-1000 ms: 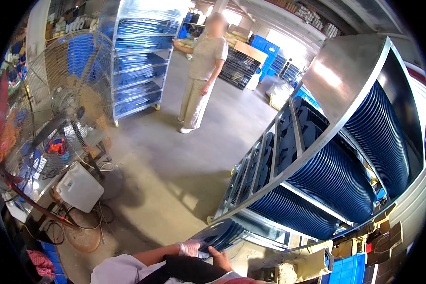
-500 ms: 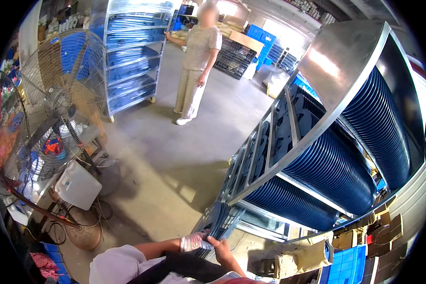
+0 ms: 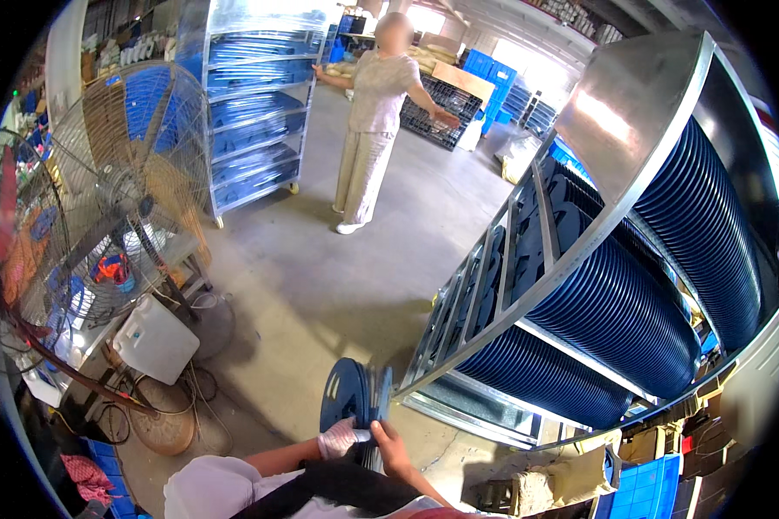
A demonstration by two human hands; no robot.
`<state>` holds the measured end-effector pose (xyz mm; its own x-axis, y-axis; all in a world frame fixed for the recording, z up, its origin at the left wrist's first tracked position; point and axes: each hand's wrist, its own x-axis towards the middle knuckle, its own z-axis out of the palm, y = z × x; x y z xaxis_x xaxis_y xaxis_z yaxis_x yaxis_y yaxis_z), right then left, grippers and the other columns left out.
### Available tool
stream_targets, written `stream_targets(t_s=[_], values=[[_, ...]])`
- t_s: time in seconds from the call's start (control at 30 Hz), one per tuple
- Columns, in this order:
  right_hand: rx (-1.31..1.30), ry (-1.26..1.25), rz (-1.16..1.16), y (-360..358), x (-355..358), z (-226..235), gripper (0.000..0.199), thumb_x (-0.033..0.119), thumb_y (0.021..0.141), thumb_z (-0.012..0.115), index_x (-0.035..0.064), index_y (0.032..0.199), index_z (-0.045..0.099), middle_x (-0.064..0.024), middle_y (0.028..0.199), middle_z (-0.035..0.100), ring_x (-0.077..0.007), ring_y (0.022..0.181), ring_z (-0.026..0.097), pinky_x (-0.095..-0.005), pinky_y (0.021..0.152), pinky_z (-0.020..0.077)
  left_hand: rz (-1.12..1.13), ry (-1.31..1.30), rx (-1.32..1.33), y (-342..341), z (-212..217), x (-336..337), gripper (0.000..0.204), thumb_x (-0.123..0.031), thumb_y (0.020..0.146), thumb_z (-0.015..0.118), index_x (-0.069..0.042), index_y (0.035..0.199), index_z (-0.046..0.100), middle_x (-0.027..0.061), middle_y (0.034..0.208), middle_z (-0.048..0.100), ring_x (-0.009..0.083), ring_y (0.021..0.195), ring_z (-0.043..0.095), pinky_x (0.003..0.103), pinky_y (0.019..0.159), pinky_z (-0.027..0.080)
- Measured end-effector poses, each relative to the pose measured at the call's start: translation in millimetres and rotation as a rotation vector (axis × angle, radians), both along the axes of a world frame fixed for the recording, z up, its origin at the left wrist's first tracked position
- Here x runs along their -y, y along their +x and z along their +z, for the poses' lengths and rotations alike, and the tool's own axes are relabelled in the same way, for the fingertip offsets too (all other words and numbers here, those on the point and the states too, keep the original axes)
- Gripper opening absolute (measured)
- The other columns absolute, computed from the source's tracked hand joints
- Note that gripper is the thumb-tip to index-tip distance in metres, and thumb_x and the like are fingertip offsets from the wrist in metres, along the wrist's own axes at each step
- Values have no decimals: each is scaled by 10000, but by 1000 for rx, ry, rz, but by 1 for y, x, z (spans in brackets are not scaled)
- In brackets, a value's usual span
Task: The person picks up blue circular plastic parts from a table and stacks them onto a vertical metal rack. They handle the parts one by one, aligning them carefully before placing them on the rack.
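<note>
Your left hand (image 3: 339,439), gloved, and your bare right hand (image 3: 391,445) close their grip on the lower rims of a few blue reels (image 3: 355,396). The reels stand on edge, flat faces sideways, just left of the rack (image 3: 580,259) packed with more reels.

Brown cardboard boxes (image 3: 658,441) stacked just below the metal rack (image 3: 632,112), at its right end. Pale sacks (image 3: 424,60) piled far beyond the rack, by blue crates (image 3: 485,65).
</note>
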<state>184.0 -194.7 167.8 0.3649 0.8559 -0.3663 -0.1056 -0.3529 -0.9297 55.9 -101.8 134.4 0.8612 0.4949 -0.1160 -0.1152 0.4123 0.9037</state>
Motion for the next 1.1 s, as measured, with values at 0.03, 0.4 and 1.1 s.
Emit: stream_targets(t_s=[0.03, 0.4, 1.1], values=[[20, 42, -25, -6, 1, 4, 598, 371, 916, 587, -81, 1290, 472, -171, 1202, 583, -214, 1132, 524, -321, 980, 387, 37, -33, 21, -4, 11, 0, 273, -152, 872, 657, -60, 1124, 607, 19, 1037, 635, 112, 966, 567, 296, 839, 461], [152, 15, 235, -7, 38, -26, 572, 322, 877, 661, 31, 1331, 470, -171, 1165, 624, -234, 1095, 591, -339, 940, 451, 287, -601, -22, -21, 22, 1, 104, -101, 839, 685, -79, 928, 635, 51, 818, 664, 183, 738, 640, 328, 682, 531], [286, 595, -1107, 346, 90, 106, 485, 152, 912, 544, 97, 1363, 376, -41, 817, 550, -136, 727, 533, -311, 607, 476, 280, -679, -50, -62, 24, -2, 167, -100, 849, 668, -73, 993, 588, 69, 813, 646, 238, 774, 642, 431, 690, 553]])
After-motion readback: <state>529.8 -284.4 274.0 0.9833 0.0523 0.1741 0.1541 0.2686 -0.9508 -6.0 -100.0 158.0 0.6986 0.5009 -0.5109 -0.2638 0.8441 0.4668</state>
